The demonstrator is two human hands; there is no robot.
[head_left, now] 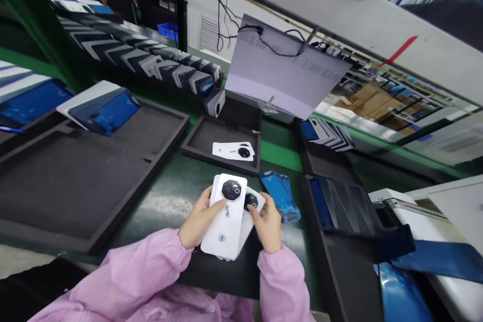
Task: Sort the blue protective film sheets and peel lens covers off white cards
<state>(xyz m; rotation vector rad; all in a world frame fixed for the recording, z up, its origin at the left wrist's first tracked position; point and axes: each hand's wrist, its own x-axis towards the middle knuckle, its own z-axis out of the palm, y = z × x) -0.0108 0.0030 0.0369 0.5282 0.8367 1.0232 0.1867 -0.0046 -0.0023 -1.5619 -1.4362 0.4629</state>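
Left hand [199, 219]: wrapped around the left edge of the white phone-back panels, gripping the pile with its thumb laid across the front panel [226, 224], just below the camera window [231, 190].
Right hand [269, 221]: pinching the rear panel [247, 222] near its upper right corner, thumb against its dark camera area, fingers behind.
White phone-back panels: held above the near middle of the dark green bench [162, 204], tilted, the rear one fanned out to the right behind the front one; how many are in the pile cannot be told.
Small black tray [202, 139]: just beyond the hands, with loose white panels [226, 150] lying overlapped on its floor and a short upright row of panels [216, 104] at its far left corner.
Blue-faced panels [278, 193]: fanned on the bench just right of the right hand, near enough for an elbow or sleeve to nudge.
Large black tray [81, 186]: left of the hands, a leaning group of panels [103, 110] at its far end.
Grip: best kept to the edges, I judge; the right thumb, resting on the camera area, risks a smudge there.
Parting the pile: sliding faces could scuff, so lifting the rear panel slightly away while the left hand steadies the others looks safer.
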